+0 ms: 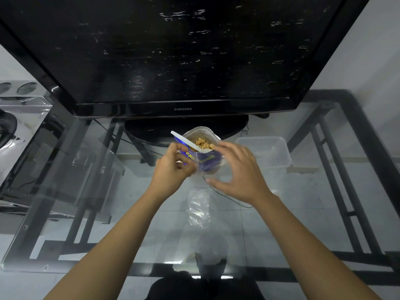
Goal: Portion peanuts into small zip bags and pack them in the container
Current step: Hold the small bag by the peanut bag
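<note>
two hands are raised over the glass table (104,213), both meeting at the mouth of the peanut bag (201,132).

left hand (173,169): fingers curled in, thumb and fingertips pinching the near left edge of a small zip bag (198,170). the clear film hangs in front of the purple face of the peanut bag.

right hand (240,174): fingers straight and spread, thumb pointing left below the clear film, index finger lying along the right rim of the peanut bag. nothing is gripped. cannot tell whether the thumb touches the film.

peanut bag: upright, mouth open, standing on the table just in front of the television (184,50) base. peanuts (203,144) are visible inside, near the top. a white plastic spoon (187,141) lies across the mouth, bowl end on the peanuts at the right, handle sticking out up and to the left.

container (282,158): clear, rectangular, lid off, on the table just right of the peanut bag and beyond the right hand. no bags visible inside it.

spare zip bags (199,205): a clear, crumpled pile lying flat on the glass, nearer the person, between the two forearms.

silver cabinet with a dark round opening (26,131) at the far left edge.
</note>
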Demonstrator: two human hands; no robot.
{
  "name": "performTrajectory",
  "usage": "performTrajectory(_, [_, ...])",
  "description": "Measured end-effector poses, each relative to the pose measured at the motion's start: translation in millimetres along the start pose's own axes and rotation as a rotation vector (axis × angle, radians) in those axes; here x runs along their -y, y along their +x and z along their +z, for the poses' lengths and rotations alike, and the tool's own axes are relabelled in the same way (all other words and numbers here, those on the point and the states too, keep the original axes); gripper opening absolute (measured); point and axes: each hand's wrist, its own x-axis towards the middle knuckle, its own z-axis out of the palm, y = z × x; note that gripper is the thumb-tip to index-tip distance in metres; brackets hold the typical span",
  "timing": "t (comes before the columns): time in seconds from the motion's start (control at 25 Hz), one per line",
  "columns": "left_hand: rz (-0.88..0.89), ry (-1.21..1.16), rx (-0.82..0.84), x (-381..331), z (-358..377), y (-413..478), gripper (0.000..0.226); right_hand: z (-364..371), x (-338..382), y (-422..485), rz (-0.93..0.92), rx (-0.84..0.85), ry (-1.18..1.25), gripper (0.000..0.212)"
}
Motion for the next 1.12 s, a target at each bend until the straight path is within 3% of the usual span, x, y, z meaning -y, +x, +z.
performTrajectory(0.16, [-0.05,-0.044,0.075,-5.6,2.1,8.3,0.013,8.9,5.8,15.0,-0.064,0.051,-0.074,0.083])
performTrajectory(0.64, [-0.005,-0.089,0.09,-11.3,6.4,19.7,0.013,10.4,6.2,23.2,0.029,-0.04,0.28,0.057])
performTrajectory(0.72, [0.029,-0.082,-0.119,-8.6,1.6,25.7,0.007,11.7,1.9,24.1,0.079,-0.066,0.354,0.055])
performTrajectory(0.8, [-0.067,-0.038,-0.39,-0.6,-7.2,42.6,0.029,12.5,-4.5,24.6,0.136,-0.096,0.398,0.055])
performTrajectory(0.84, [-0.161,-0.01,-0.423,2.9,-11.0,53.0,0.04,13.0,-7.8,24.7,0.167,-0.102,0.418,0.055])
performTrajectory(0.92, [-0.255,0.041,-0.321,6.3,-12.1,70.0,0.04,14.2,-13.2,24.7,0.217,-0.108,0.454,0.051])
performTrajectory(1.0, [-0.16,0.08,-0.227,2.0,-7.5,77.9,0.023,15.5,-17.1,25.9,0.255,-0.1,0.472,0.05])
performTrajectory(1.12, [0.071,0.174,-0.055,-11.4,-4.3,75.2,0.018,16.7,-21.2,28.4,0.304,-0.043,0.501,0.05])
